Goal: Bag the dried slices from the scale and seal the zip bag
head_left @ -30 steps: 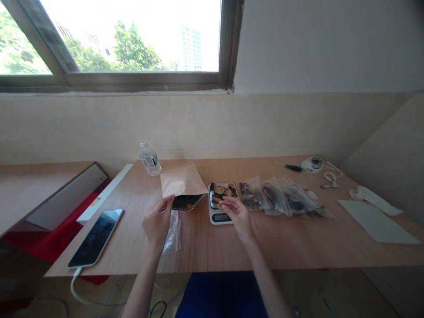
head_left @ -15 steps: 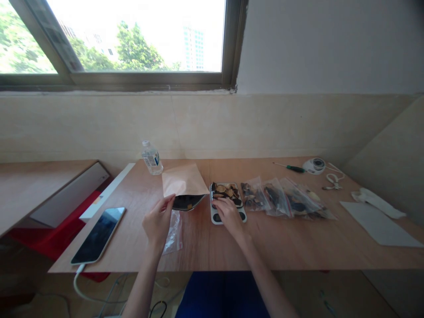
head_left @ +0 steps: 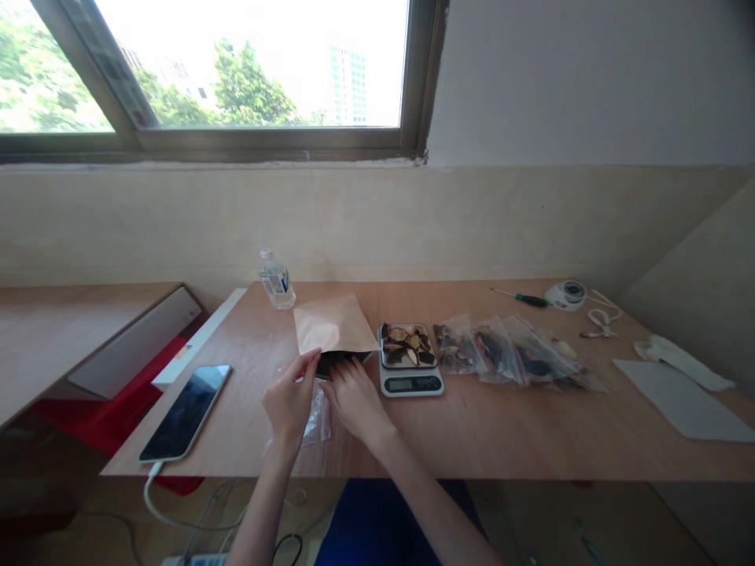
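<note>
A brown paper bag [head_left: 333,325] lies on the wooden table [head_left: 472,424] with its dark open mouth facing me. My left hand [head_left: 289,397] pinches the bag's lower left edge. My right hand [head_left: 354,393] reaches its fingertips into the bag's mouth; whether it holds anything there is hidden. Right of the bag stands a small white kitchen scale [head_left: 409,371] heaped with dried brown and dark slices [head_left: 406,344]. An empty clear plastic bag [head_left: 318,415] lies under my hands.
Several clear zip bags of dried slices [head_left: 507,360] lie in a row right of the scale. A phone [head_left: 185,410] on a cable lies at the left, a water bottle [head_left: 277,281] behind the bag. A screwdriver [head_left: 524,298], a round white device [head_left: 566,294] and paper [head_left: 684,409] sit at the right.
My right hand left the scale, where it touched the slices, and moved left to the paper bag's mouth. My left hand stayed on the bag's edge. The scale's display is now uncovered.
</note>
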### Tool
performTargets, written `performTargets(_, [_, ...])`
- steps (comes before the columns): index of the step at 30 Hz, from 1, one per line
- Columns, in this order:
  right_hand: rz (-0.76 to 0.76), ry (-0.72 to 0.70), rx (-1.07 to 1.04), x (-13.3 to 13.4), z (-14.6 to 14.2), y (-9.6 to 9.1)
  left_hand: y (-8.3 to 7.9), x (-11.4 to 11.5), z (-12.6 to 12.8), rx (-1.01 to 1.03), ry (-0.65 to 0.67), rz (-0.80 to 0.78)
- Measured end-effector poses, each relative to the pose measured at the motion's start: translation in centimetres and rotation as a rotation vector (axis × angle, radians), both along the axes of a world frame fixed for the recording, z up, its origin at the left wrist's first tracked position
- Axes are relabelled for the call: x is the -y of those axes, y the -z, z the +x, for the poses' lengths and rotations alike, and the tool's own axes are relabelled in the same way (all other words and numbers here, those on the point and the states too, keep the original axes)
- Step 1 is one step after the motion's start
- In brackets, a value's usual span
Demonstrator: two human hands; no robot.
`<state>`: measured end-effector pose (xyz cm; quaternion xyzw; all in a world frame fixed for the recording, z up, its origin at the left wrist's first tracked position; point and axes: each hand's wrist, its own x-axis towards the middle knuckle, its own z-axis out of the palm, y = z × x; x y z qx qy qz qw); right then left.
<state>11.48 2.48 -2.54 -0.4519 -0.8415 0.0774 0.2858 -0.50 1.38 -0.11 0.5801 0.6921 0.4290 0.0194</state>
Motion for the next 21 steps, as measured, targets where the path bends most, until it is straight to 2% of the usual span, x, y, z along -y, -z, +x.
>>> performTargets(5, [-0.154,0.003,0.009,-1.1,-0.4,-1.3,0.1,0.1,0.1,0.021,0.005,-0.019])
performTargets(9, [-0.107,-0.014,-0.104,-0.1,0.1,-1.8,-0.1,0.1,-0.1,0.029,0.004,-0.004])
performTargets(13, [-0.047,-0.034,-0.076,1.1,0.8,-0.8,-0.1,0.0,-0.2,0.026,0.019,0.015])
performTargets(17, [-0.064,-0.068,-0.073,1.1,1.4,-0.1,0.1,0.0,0.0,0.020,0.005,0.020])
performTargets(21, [-0.098,-0.092,-0.155,0.6,1.9,-0.6,0.2,0.0,0.0,0.021,0.007,0.019])
